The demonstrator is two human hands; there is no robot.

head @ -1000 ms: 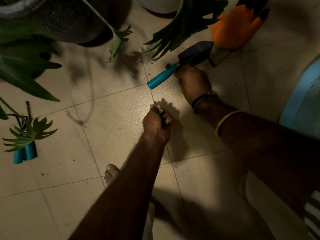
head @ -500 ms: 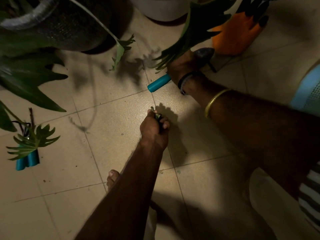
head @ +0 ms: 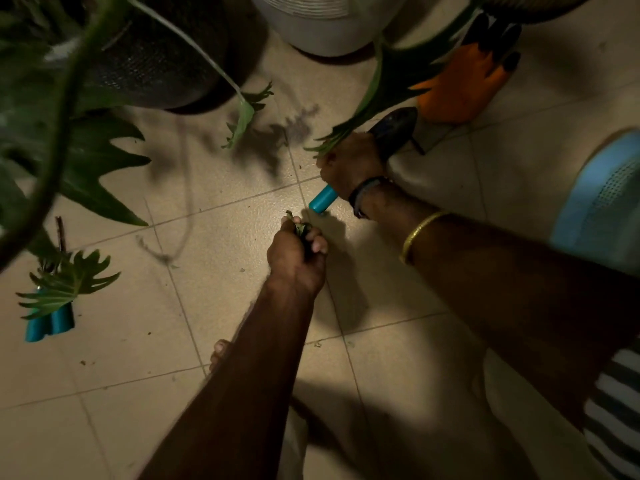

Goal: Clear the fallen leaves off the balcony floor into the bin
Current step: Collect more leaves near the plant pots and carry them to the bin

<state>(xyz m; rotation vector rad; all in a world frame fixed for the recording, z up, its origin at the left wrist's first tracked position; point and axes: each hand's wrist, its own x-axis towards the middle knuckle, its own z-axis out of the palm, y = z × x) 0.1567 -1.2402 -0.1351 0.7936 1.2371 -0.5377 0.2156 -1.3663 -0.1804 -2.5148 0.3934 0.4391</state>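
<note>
- While the person crouches over the beige tiled balcony floor [head: 214, 258], the left hand [head: 296, 261] is curled into a fist around a small bunch of crumpled green fallen leaves [head: 298, 226], whose tips poke out above the knuckles.
- That fist sits low over the tiles near a grout line, just in front of the end of a teal handle.
- The right hand [head: 349, 166] is wrapped around a garden trowel with a teal plastic handle and a dark metal blade [head: 394, 128]; the handle end sticks out below the hand, the blade beyond it.
- A black band and a gold bangle [head: 420, 233] ring the right forearm.
- A light blue perforated plastic bin [head: 606, 199] shows at the right edge, well apart from the left hand.
- An orange glove with black fingertips [head: 465, 86] lies just beyond the trowel blade.
- A dark woven plant pot [head: 156, 60] and a white ribbed pot [head: 322, 26] stand at the top, with large lobed green leaves hanging over the floor.
- Two teal tool handles [head: 50, 325] lie at the left, partly under a lobed leaf.
- Bare toes [head: 219, 353] show beside the left forearm.
</note>
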